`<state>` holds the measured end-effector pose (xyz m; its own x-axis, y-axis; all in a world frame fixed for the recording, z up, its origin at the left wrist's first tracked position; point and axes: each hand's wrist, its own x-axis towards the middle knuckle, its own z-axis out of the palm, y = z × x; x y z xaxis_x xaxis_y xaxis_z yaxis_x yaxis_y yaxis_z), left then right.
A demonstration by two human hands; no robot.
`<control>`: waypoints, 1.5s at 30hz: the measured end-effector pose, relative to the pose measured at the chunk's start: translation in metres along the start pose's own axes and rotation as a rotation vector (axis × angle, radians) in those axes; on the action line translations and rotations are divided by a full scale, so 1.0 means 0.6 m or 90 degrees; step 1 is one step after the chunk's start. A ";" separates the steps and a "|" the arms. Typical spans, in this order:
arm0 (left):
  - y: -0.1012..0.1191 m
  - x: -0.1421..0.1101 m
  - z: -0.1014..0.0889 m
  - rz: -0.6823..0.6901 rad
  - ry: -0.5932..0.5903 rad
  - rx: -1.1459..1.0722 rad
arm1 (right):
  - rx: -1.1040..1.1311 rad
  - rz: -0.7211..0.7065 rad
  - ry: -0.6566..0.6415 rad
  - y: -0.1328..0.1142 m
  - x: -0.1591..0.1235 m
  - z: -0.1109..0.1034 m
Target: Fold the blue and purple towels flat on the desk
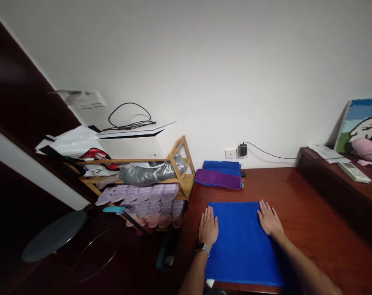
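A bright blue towel [239,241] lies spread flat on the dark wooden table [299,205] in front of me. My left hand [208,228] rests flat on the towel's left edge, fingers stretched out, with a watch on the wrist. My right hand [269,219] lies flat on the towel's upper right corner, fingers also extended. Neither hand holds anything. At the far left corner of the table sits a stack of folded towels [219,175], blue ones with a purple one on top in front.
A bamboo shelf [179,164] with slippers and bags stands left of the table. A charger [243,149] is plugged into the wall. A raised ledge [336,176] on the right carries a remote, papers, a picture and a pink toy. A stool [53,233] stands lower left.
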<state>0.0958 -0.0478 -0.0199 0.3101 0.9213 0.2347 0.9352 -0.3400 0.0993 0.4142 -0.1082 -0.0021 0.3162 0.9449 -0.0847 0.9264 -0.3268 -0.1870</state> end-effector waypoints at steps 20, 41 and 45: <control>0.310 0.068 0.029 0.200 -0.067 -0.162 | -0.006 -0.029 0.002 0.015 0.003 0.021; 0.012 0.072 0.001 -0.019 -0.024 -0.031 | -0.019 0.008 0.007 0.000 -0.002 0.008; 0.011 0.073 0.000 -0.019 -0.015 -0.042 | -0.027 0.024 0.018 -0.004 -0.033 0.000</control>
<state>0.1155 -0.0094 -0.0091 0.2873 0.9349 0.2083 0.9308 -0.3238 0.1694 0.4059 -0.1258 0.0002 0.3566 0.9321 -0.0634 0.9211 -0.3621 -0.1428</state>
